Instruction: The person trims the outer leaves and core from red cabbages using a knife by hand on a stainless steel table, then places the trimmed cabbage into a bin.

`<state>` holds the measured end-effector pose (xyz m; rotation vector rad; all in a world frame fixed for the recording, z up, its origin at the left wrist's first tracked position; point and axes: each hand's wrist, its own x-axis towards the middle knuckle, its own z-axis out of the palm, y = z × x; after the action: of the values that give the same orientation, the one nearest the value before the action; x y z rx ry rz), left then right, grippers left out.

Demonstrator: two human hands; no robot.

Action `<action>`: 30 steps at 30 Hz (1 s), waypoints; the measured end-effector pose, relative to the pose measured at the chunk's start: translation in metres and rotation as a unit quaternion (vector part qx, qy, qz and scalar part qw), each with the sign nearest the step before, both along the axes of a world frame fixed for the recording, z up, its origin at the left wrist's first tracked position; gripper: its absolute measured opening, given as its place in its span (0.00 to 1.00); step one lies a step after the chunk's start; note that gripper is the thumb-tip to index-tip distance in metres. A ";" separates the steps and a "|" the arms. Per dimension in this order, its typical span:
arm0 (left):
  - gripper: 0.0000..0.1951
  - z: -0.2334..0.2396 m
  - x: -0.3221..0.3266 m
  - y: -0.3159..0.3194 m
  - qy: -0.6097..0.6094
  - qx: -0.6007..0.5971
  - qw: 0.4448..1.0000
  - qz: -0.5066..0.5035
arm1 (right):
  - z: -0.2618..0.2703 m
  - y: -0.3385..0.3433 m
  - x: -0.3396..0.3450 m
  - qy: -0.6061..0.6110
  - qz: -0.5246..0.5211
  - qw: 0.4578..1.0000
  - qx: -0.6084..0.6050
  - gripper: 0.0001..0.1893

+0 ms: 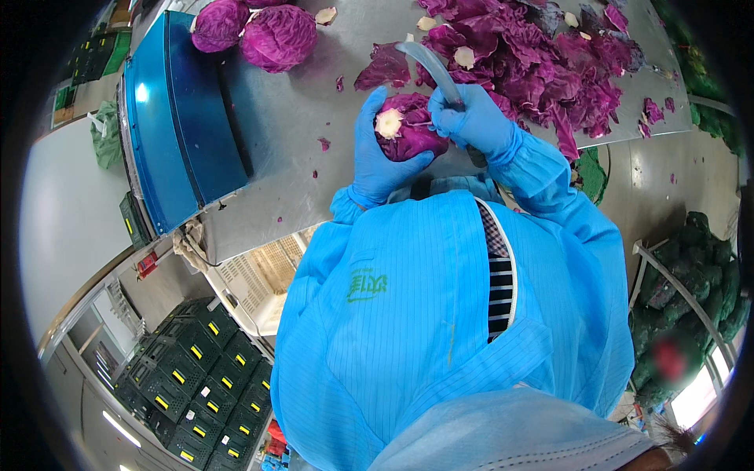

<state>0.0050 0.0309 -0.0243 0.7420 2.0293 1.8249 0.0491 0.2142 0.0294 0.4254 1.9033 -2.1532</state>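
Note:
A red cabbage head (417, 126) rests in my blue-gloved left hand (377, 156), its pale cut stem end turned to the left. The thumb and fingers of that hand wrap around it from the left and below. My right hand (476, 120), also gloved in blue, grips a knife with a curved blade (435, 66). The blade rises up and to the left above the cabbage, clear of it. Part of the dark handle (476, 156) shows below the right hand. The right fingertips touch the cabbage's right side, by a leaf edge. Just beyond lies a loose purple leaf (382, 68).
A heap of red cabbage leaves (530, 70) covers the right of the steel table (277, 141). Whole red cabbages (280, 38) sit at the far left, near a blue panel (177, 118). Below stand a cream plastic crate (259, 282) and stacked dark crates (200, 377).

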 end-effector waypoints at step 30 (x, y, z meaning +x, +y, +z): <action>0.56 -0.003 -0.016 -0.012 0.058 -0.083 0.992 -0.075 | -0.013 -0.011 -0.016 0.305 0.245 0.733 0.557 0.07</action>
<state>-0.0112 0.0190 -0.0274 0.9431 2.1041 1.5433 0.0328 0.2031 0.0169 -0.6719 3.0346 -0.6094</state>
